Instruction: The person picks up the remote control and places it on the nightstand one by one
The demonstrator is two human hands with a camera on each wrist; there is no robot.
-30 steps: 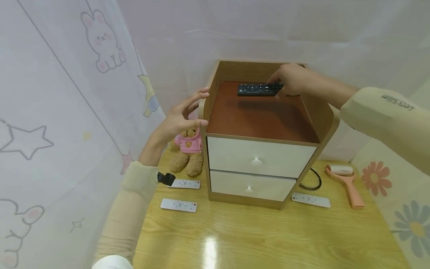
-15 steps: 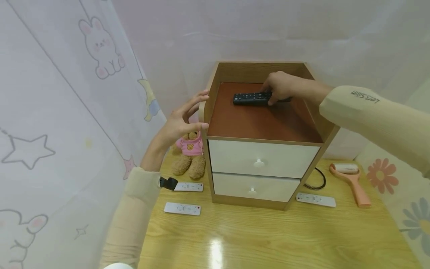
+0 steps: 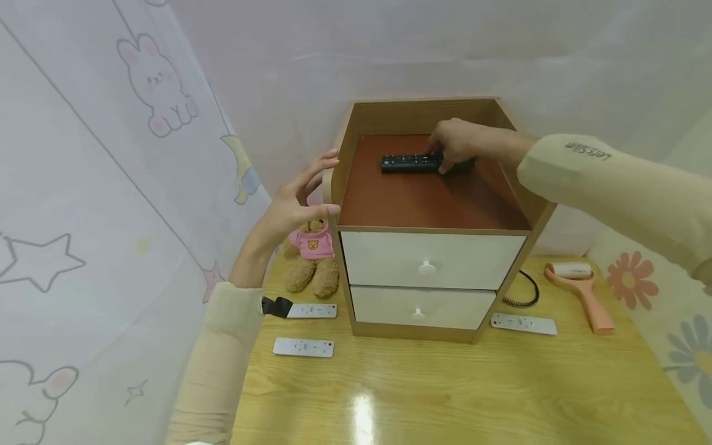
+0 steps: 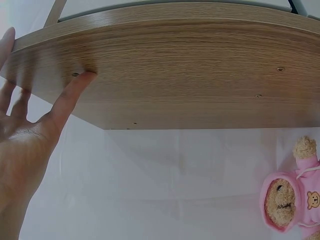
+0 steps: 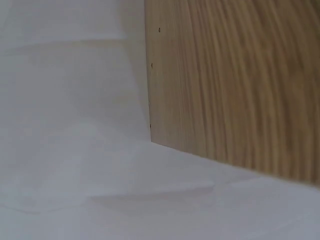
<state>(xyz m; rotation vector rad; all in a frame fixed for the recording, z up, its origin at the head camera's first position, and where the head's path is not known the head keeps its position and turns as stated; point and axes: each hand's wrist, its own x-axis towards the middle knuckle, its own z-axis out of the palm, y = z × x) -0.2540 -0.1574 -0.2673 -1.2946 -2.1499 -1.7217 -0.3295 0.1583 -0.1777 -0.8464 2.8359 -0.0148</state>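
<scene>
A black remote control (image 3: 403, 163) lies crosswise, low over the red-brown top (image 3: 417, 201) of a small two-drawer cabinet (image 3: 378, 256). My right hand (image 3: 458, 141) holds it from above near its right end, fingers behind and thumb in front, covering some of its buttons. My left hand (image 3: 289, 204) rests against the cabinet's left side panel (image 4: 190, 75) with fingers spread; the left wrist view shows its straight fingertips on the wood. In the right wrist view only the other side panel (image 5: 240, 85) and pale cloth appear, and the hand is out of sight.
White remotes (image 3: 303, 347) lie on the wooden table (image 3: 445, 395) at left, another white remote (image 3: 524, 323) at right. A teddy bear (image 3: 314, 259) in pink sits beside the cabinet. An orange lint roller (image 3: 592, 303) and a coiled black cord (image 3: 528, 293) lie right.
My right hand has brought the black remote down and slightly left, toward the cabinet top. My left hand has stayed at the side panel, while the head view has shifted a little.
</scene>
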